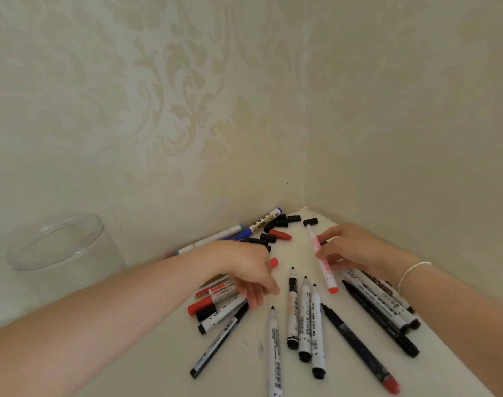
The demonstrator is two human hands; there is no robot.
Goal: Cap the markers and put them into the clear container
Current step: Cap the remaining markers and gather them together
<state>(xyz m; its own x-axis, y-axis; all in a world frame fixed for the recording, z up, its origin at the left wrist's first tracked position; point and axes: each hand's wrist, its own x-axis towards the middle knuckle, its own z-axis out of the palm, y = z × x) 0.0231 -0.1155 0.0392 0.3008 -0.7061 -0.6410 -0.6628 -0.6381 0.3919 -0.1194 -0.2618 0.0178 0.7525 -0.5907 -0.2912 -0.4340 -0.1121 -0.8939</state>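
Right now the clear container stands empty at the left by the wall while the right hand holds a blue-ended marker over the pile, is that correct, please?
Not quite: in the head view the marker held by the right hand has a red end, not blue. The rest holds: the clear container stands empty at the left by the wall.

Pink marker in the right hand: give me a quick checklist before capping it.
1. Right hand holds pink marker: ok.
2. Black cap seated on the pink marker's far end: cannot tell.
3. Left hand free to fetch a cap: ok, holds nothing.
4. Loose black caps available near the corner: ok.
5. Clear container open on top: ok.
6. Remaining markers capped: not ok, several tips bare.
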